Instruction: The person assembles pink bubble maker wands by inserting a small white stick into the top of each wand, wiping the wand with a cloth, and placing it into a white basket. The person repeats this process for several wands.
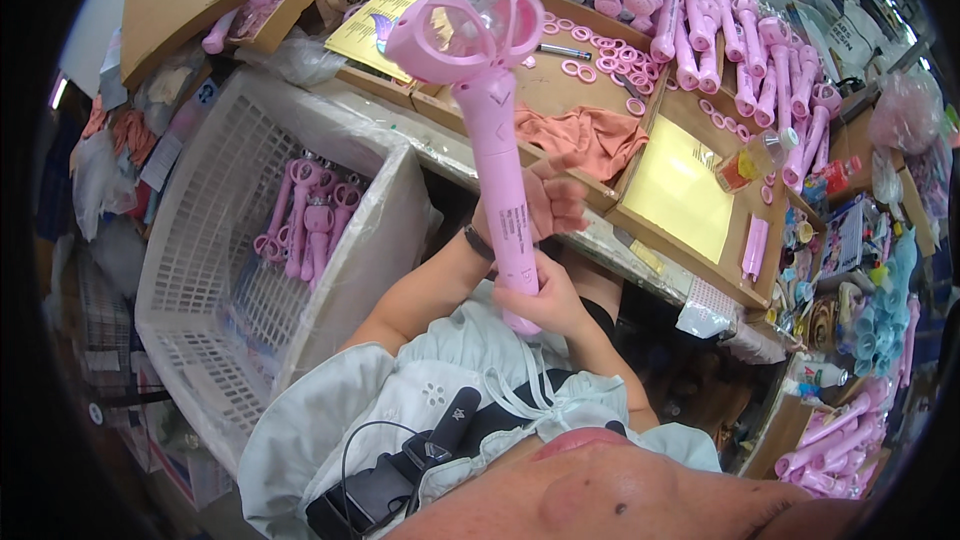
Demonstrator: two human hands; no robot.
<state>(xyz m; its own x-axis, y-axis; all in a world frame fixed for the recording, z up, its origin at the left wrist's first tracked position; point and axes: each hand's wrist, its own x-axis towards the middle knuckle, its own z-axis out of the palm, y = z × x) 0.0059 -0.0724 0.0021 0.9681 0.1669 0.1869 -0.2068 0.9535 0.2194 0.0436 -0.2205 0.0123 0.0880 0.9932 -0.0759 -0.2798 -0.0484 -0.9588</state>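
A pink toy light wand (496, 155) with a clear dome and looped pink frame at its head stands nearly upright in front of me. Fingers of my right hand (552, 298) are wrapped round the lower end of its handle. Just behind the handle is my left hand (550, 202), with a dark band at the wrist. Its fingers are apart and slightly bent; whether the palm touches the wand is hidden. In the white plastic basket (190, 270) to my left lie several finished-looking pink wands (315, 215).
A cardboard-lined bench holds pink rings (625, 65), an orange cloth (590, 140), a yellow sheet (675, 185) and a bottle (750, 162). Many pink handles (765, 60) are piled at the back right. An open carton (305, 0) stands far left; more pink parts (835, 445) lie lower right.
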